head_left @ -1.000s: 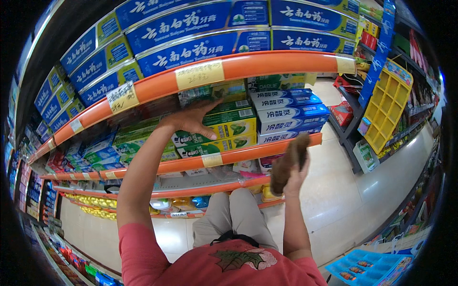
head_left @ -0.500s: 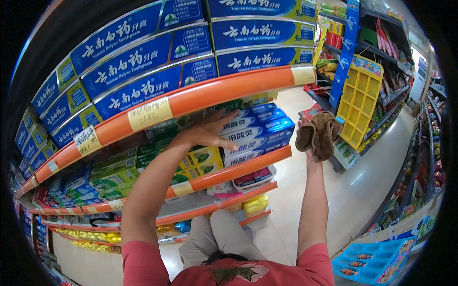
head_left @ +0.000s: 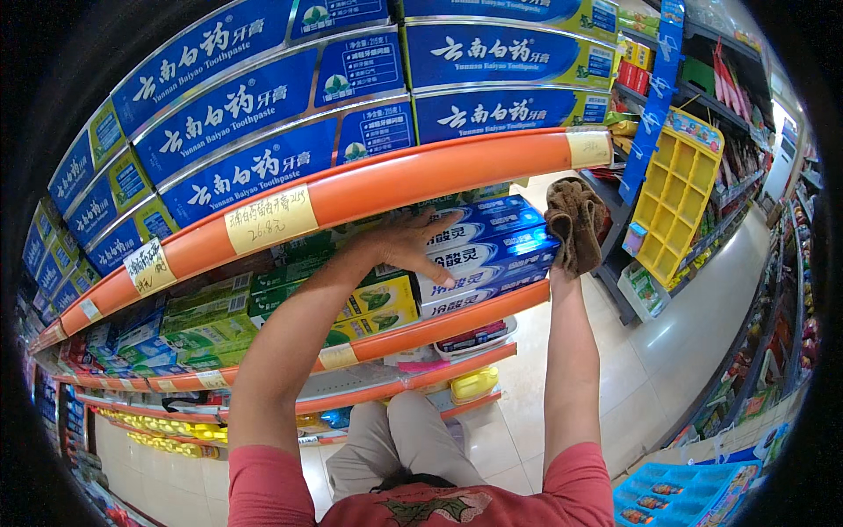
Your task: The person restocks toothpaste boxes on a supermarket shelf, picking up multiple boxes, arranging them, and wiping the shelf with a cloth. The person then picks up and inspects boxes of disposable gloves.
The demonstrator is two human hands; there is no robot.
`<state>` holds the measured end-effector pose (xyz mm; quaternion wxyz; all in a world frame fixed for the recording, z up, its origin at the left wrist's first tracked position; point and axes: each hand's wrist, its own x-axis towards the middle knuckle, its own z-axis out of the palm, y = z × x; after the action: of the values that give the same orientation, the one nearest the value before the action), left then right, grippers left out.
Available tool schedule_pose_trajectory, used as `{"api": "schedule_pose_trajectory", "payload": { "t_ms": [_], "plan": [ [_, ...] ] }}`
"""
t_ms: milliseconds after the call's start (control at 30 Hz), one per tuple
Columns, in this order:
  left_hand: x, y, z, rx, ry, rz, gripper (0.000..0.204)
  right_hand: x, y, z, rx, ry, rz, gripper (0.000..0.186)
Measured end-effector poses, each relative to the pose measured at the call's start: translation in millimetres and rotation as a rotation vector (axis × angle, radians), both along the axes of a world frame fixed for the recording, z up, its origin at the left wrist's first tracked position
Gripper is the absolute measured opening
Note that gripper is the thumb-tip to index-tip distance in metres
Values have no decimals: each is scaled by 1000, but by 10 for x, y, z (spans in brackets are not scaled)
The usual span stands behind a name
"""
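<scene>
On the middle shelf, a stack of blue-and-white toothpaste boxes (head_left: pixel 505 250) stands at the right end. My left hand (head_left: pixel 404 246) rests against its left front, thumb and fingers spread apart; some fingertips reach into the shadow under the upper shelf. A brown cloth (head_left: pixel 575 227) is gripped in my right hand (head_left: pixel 562 274), close to the right end of the stack. The cloth covers most of that hand's fingers. Yellow-and-green boxes (head_left: pixel 378 299) sit just left of the stack, partly behind my left forearm.
Large blue toothpaste boxes (head_left: pixel 237 105) fill the upper shelf, whose orange edge strip (head_left: pixel 378 180) juts out above my left hand. Another orange strip (head_left: pixel 479 303) fronts the middle shelf. Across the aisle stands a yellow compartment rack (head_left: pixel 680 198); a blue tray (head_left: pixel 676 492) is at lower right.
My right hand has carried the brown cloth left and slightly up, closer to the toothpaste stack. My left hand stays spread against the boxes. The view has shifted slightly closer to the shelf.
</scene>
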<state>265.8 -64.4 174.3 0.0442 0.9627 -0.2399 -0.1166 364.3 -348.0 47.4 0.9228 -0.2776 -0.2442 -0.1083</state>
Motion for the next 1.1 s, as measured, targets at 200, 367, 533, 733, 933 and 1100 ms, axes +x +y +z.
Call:
{"api": "schedule_pose_trajectory", "payload": {
  "t_ms": [200,367,533,733,933,1100],
  "plan": [
    [-5,15,10,-40,-13,-29,111,-34,4,-86,37,9,87,55],
    [-16,2,24,-66,-26,-32,109,-29,-6,-92,51,7,122,56],
    [-46,-19,57,-45,20,17,108,2,11,-93,75,3,143,56],
    [-62,8,51,-38,48,28,107,11,25,-66,125,-14,182,56],
    [-208,32,52,-122,-115,36,103,-206,-388,-107,226,-192,400,54],
    [-981,56,-12,-423,-642,-166,77,-1051,-552,-389,203,1,-73,41]
  ]
}}
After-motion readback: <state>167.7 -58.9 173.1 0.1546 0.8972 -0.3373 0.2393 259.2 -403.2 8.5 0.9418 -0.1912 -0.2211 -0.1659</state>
